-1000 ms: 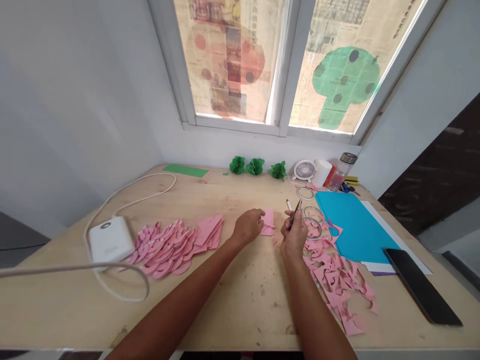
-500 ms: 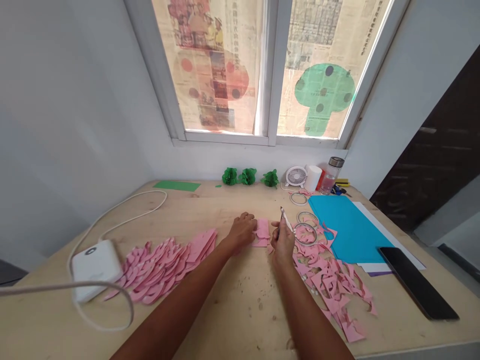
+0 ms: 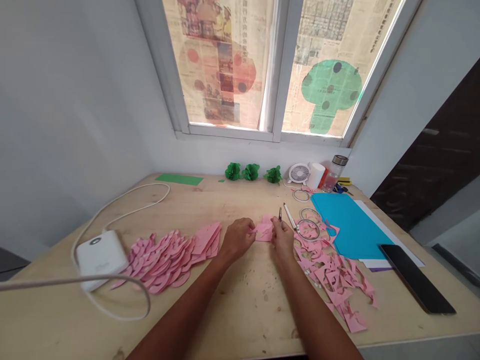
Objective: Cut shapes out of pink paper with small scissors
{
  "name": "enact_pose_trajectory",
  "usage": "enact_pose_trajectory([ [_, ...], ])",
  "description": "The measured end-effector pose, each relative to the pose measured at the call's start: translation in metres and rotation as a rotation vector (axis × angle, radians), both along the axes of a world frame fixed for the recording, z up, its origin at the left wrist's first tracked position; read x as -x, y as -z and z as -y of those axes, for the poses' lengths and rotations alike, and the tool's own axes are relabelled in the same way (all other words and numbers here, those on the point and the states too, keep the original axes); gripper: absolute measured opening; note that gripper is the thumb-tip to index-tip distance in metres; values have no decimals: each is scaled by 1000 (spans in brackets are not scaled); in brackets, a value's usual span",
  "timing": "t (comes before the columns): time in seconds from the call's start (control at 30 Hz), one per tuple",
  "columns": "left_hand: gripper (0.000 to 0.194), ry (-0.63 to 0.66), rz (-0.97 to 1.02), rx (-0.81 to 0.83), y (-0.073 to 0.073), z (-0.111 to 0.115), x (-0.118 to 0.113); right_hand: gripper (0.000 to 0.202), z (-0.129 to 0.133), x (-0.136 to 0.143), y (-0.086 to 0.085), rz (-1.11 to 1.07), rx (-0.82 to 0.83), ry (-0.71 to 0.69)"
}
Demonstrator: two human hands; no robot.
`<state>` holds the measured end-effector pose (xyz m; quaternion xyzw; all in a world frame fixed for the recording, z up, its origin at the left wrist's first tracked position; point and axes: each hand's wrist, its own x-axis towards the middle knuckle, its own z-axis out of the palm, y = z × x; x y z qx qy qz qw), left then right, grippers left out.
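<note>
My left hand [image 3: 239,239] is closed, its fingertips pinching the left edge of a pink paper piece [image 3: 264,231]. My right hand [image 3: 282,239] is at the right edge of that paper, its fingers wrapped round what look like scissors [image 3: 280,215]. Only their narrow, dark pointed end shows, aimed away from me; the handles are hidden. Another bit of pink paper lies just beyond the piece between my hands. Left of my left hand, curved pink paper cutouts [image 3: 165,260] overlap in a long pile, with pink rectangles [image 3: 206,241] at its right end.
Pink scraps [image 3: 337,280] spread right of my right arm, near metal-coloured rings [image 3: 318,235] and a white pen [image 3: 289,216]. Blue sheets [image 3: 348,225] and a black phone [image 3: 416,277] lie farther right. A white power bank [image 3: 103,257] trails a cable. Green paper flowers [image 3: 250,172] stand behind.
My left hand has drawn back slightly and pinches the paper's edge instead of lying over it. My right hand has closed in on the paper. The view has shifted a little.
</note>
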<state>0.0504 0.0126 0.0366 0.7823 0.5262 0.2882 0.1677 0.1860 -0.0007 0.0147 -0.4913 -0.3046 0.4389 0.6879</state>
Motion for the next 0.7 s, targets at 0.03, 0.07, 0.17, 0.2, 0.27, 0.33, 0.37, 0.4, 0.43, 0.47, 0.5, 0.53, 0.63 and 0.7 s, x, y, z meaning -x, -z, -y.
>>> enact_pose_trajectory([
  [0.03, 12, -12, 4, 0, 0, 2, 1, 38, 1, 1, -1, 3, 0, -26],
  [0.07, 12, -24, 1, -1, 0, 4, 1, 37, 3, 3, -2, -3, 0, -48],
  [0.17, 12, -50, -24, -19, 1, 7, 3, 36, 5, 6, -4, -13, -4, -93],
  [0.2, 11, -54, -28, -27, 2, 8, 3, 34, 5, 7, -3, -6, -12, -98],
  [0.27, 10, -59, -24, -37, 4, 9, 4, 32, 4, 8, 0, 21, -27, -94],
  [0.33, 11, -59, -3, -39, 6, 10, 4, 30, 2, 7, 4, 56, -27, -81],
  [0.37, 12, -57, 13, -37, 8, 11, 4, 29, 0, 7, 6, 71, -21, -73],
  [0.4, 14, -55, 34, -31, 9, 11, 5, 28, -1, 6, 8, 83, -15, -68],
  [0.43, 18, -54, 60, -26, 10, 11, 5, 27, -2, 6, 9, 92, -11, -67],
  [0.47, 22, -56, 93, -25, 11, 10, 6, 26, -3, 6, 10, 98, -9, -67],
  [0.5, 26, -59, 130, -27, 12, 10, 7, 25, -3, 5, 11, 100, -9, -73],
  [0.53, 29, -61, 172, -31, 13, 9, 7, 25, -3, 5, 12, 100, -10, -84],
  [0.63, 25, -50, 285, -37, 15, 7, 9, 24, -3, 7, 12, 89, -14, -138],
  [0.7, 18, -45, 326, -37, 16, 7, 10, 23, -3, 8, 11, 80, -24, -165],
])
